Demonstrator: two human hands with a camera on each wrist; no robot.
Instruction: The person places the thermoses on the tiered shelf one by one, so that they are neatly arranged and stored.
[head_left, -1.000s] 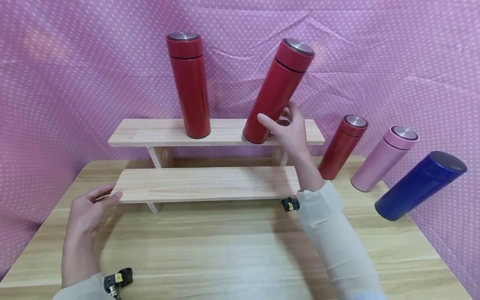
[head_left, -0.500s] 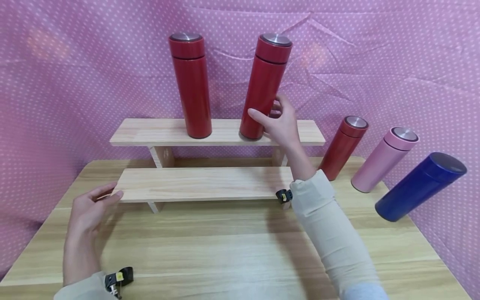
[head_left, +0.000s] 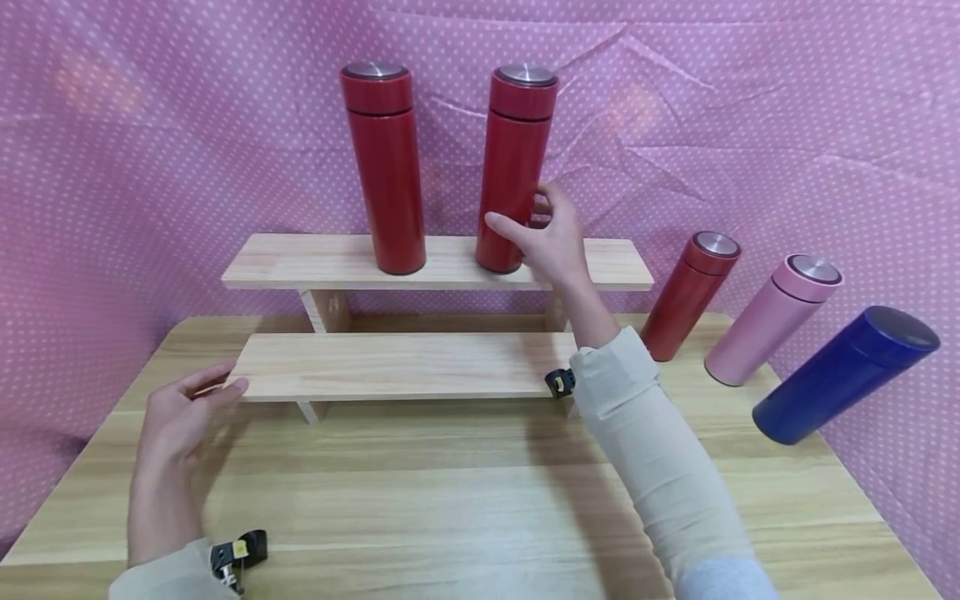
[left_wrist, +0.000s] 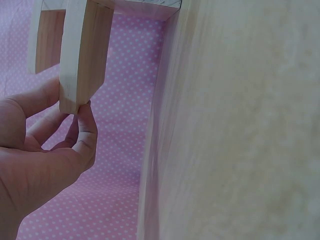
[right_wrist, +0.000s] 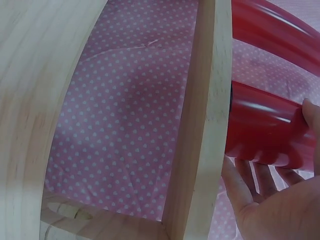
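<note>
My right hand [head_left: 551,237] grips the lower part of a tall red thermos [head_left: 517,158], thumb across its front and fingers behind. That thermos stands nearly upright on the upper board [head_left: 307,260] of a two-tier wooden shelf, its base right at the wood in the right wrist view. To its left a second red thermos [head_left: 386,175] stands on the same board, a gap between them. My left hand [head_left: 176,417] pinches the left end of the lower board [head_left: 405,365]; in the left wrist view the thumb and fingers lie on opposite faces of the board's end [left_wrist: 75,95].
On the right of the wooden table [head_left: 420,500] stand a shorter red thermos [head_left: 686,300], a pink thermos [head_left: 772,321] and a blue thermos [head_left: 840,375]. Behind the shelf hangs a pink dotted cloth [head_left: 247,108]. Small wrist cameras sit at both sleeves.
My right hand has moved the tilted red thermos left along the upper board and brought it more upright, closer to the other one. The left hand keeps its hold on the lower board.
</note>
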